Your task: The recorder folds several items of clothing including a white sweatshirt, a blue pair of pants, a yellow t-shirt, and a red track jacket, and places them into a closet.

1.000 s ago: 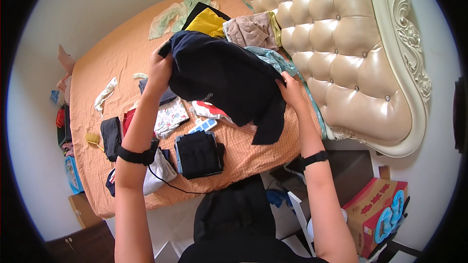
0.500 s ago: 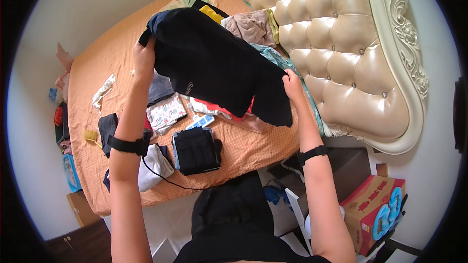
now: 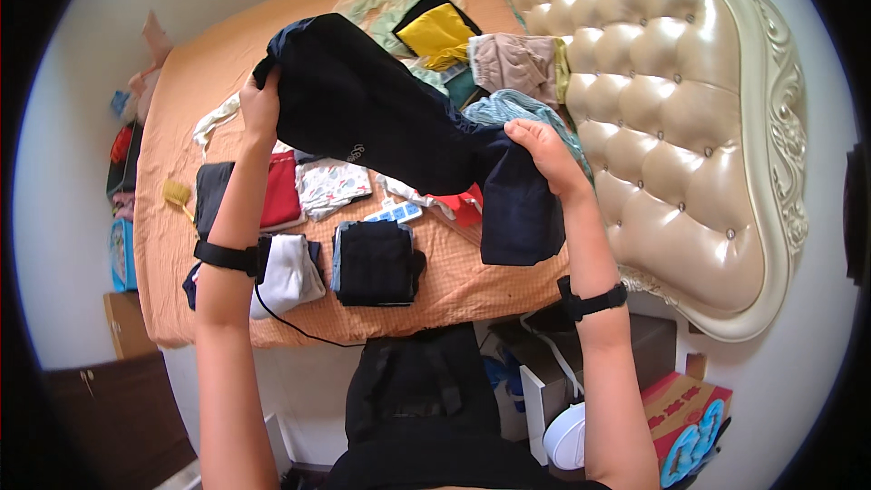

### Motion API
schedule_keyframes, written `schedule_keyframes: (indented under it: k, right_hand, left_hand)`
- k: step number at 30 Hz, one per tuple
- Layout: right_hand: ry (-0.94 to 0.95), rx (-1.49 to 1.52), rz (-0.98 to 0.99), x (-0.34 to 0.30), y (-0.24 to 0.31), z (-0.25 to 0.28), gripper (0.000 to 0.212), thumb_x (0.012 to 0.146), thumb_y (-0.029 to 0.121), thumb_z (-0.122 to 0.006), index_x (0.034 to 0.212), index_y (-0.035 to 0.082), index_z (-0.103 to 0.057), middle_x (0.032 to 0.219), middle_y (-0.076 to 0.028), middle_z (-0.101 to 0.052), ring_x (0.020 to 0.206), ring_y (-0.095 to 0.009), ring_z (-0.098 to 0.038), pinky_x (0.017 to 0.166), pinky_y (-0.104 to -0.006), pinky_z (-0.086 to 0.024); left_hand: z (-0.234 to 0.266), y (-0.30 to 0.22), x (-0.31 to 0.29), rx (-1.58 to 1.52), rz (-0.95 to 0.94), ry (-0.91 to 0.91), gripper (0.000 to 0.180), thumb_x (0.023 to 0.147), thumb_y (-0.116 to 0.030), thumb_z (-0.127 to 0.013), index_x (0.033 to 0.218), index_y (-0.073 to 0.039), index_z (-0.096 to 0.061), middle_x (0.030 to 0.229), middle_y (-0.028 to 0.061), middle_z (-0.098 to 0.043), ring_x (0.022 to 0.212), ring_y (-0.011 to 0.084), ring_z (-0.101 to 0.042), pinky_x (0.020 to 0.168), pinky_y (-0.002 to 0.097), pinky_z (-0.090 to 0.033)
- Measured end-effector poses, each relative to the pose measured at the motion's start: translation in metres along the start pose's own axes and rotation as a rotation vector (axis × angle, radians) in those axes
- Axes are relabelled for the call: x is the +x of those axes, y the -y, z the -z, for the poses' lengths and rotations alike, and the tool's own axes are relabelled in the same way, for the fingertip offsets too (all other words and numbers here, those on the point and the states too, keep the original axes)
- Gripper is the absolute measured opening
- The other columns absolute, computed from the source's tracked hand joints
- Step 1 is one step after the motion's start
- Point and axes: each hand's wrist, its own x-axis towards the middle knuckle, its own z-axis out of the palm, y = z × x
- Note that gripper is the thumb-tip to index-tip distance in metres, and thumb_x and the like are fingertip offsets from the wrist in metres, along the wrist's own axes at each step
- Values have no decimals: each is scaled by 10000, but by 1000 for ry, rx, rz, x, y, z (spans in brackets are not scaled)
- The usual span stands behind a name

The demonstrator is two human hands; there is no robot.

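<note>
A long black and navy garment (image 3: pixel 381 109) with a small pale print hangs stretched between my hands above the bed; it looks like trousers, though its full shape is hidden by folds. My left hand (image 3: pixel 260 109) is closed on its far left end. Farther right, my right hand (image 3: pixel 544 152) pinches the upper edge, and a navy part drapes down beneath it. Below the garment lie a neat dark folded stack (image 3: pixel 374 263) and a white folded cloth (image 3: pixel 292 274). A white patterned cloth (image 3: pixel 334 186) and a red folded cloth (image 3: pixel 283 191) are beside it.
The bed (image 3: pixel 472 295) has an orange checked sheet and a tufted cream headboard (image 3: pixel 653 100) at right. Yellow cloth (image 3: pixel 437 34), beige clothing (image 3: pixel 515 65) and pale green fabric lie farther back. A cardboard box (image 3: pixel 676 408) and dark cabinet (image 3: pixel 626 345) stand at lower right.
My right hand has shifted its grip, and the garment's right end now folds down below it in navy. The view has shifted, showing more of the clothes at the back.
</note>
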Motion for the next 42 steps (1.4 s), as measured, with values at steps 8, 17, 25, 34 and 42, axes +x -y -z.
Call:
schedule_keyframes:
  k: [8,17,25,34,42]
  right_hand:
    - [325,304,-244,41,50,-127,263,886,229,-510,1002,0,-570,942,-7,-599,814,-64,-557,706,-197,-450]
    - [322,420,-291,86,4,-296,308,903,250,-466,1020,-21,-553,925,-74,-607,755,-109,-586,661,-229,-477]
    - [151,691,-363,116,-49,-411,271,894,231,-490,908,-20,-591,829,-90,-632,681,-156,-614,619,-262,-509]
    - [236,940,-449,134,-78,-455,277,907,224,-450,926,-23,-575,839,-125,-635,702,-210,-629,663,-320,-530]
    - [-57,205,-276,112,-66,-425,353,858,274,-534,1025,-37,-517,956,-108,-596,862,-181,-577,794,-278,-447]
  left_hand:
    - [142,31,16,147,-143,-151,221,823,-76,-536,1008,43,-560,915,87,-623,837,150,-575,771,258,-436]
    - [240,54,-22,173,-67,28,558,731,-159,-663,1181,40,-400,1161,204,-458,1056,278,-489,903,336,-389]
    - [311,50,-110,196,-80,777,826,650,-290,-772,1292,-60,-307,1259,107,-402,1170,219,-398,940,344,-336]
    - [349,91,-151,197,9,620,452,705,-12,-609,1139,-4,-481,1036,180,-572,993,293,-557,841,312,-423]
    - [339,54,-104,213,-23,369,192,699,18,-561,890,12,-545,714,111,-565,647,152,-532,617,259,-424]
